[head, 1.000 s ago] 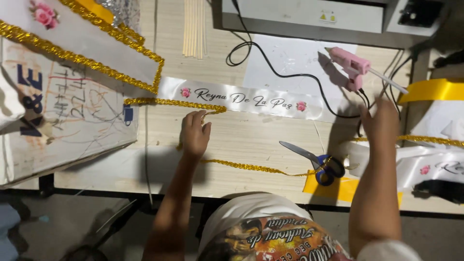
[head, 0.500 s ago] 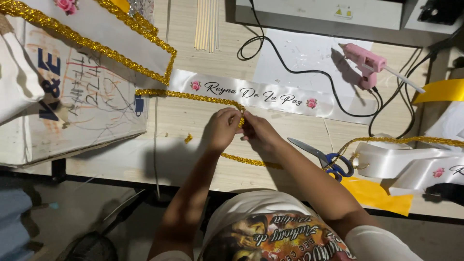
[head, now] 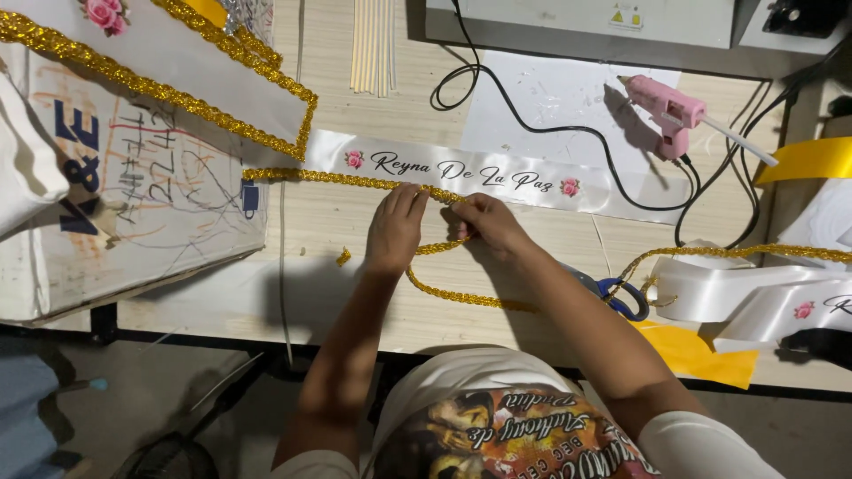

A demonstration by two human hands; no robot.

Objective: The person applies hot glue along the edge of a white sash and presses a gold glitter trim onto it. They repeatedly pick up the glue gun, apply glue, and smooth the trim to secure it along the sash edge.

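left hand pinching gold trim | right hand pinching it too, just beside | trim along white sash edge above both hands on counter; likely light, limp; grip near glued end

A pink glue gun lies on a white sheet, up and to the right of the grips, and its black cord loops across the wooden tabletop. Directly above the grips lies a bundle of pale glue sticks. Blue-handled scissors rest just right of them, near a yellow sheet and rolled white ribbon. A scribbled cardboard box sits to the left.
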